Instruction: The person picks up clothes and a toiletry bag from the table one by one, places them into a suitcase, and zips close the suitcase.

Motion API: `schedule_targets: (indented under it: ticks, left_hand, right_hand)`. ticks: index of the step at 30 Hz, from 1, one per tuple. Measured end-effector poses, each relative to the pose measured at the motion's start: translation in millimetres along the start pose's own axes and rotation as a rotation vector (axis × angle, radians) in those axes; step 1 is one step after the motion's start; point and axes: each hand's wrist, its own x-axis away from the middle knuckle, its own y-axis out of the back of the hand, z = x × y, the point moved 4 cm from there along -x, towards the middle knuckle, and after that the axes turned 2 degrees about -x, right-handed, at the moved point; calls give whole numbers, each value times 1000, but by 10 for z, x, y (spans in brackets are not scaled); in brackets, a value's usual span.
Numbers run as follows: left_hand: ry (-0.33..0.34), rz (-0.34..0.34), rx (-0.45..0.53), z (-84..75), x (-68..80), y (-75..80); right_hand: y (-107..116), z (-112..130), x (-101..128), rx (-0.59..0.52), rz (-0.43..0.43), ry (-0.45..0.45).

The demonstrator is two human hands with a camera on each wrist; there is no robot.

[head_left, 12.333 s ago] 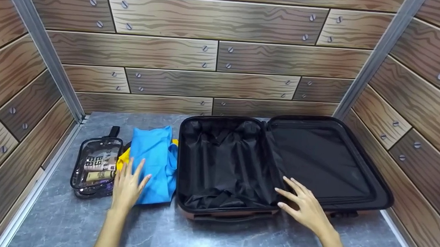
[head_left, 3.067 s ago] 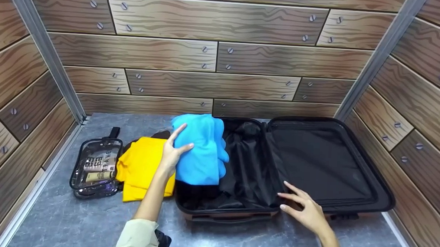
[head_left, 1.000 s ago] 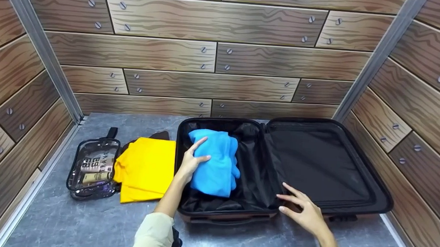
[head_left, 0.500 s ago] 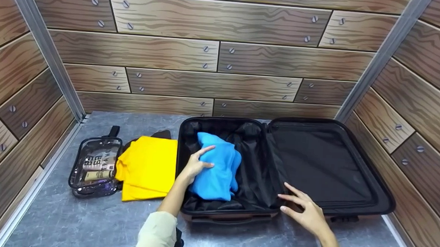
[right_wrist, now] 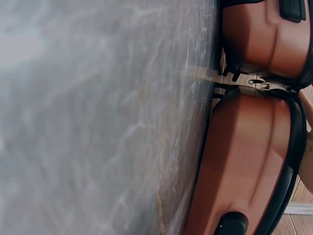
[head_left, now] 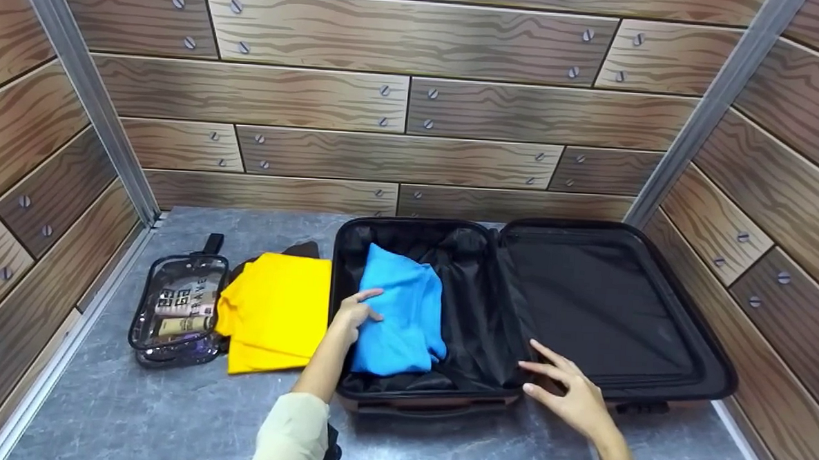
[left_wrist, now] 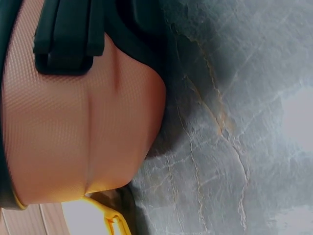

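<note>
Left hand [head_left: 352, 317] grip loose on blue cloth [head_left: 402, 313]; right hand [head_left: 572, 392] flat, fingers spread, on suitcase [head_left: 651, 396] rim

Two brown textured shells of a suitcase [right_wrist: 254, 147] are seen standing on a grey marbled tabletop [right_wrist: 98, 122]; a black zipper band [right_wrist: 293, 142] edges them; a zipper pull [right_wrist: 265, 86] lies between.

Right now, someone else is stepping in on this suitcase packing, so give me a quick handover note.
Left hand: open, fingers resting on the blue garment.
Right hand: open, on the front rim of the suitcase by the hinge.
Done: blue garment lies in the suitcase's left half.
Left: yellow garment with something dark under it, and the clear pouch of toiletries, both on the table left of the case. Right half holds nothing.
</note>
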Motion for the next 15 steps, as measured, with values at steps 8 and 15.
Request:
schedule_targets:
  ticks: [8, 15]
  left_hand:
    - [17, -12, 18, -2, 12, 23]
    - [-20, -28, -3, -17, 21, 19]
  right_hand:
    - [5, 4, 8, -8, 0, 5]
    - [5, 0, 4, -25, 18, -1]
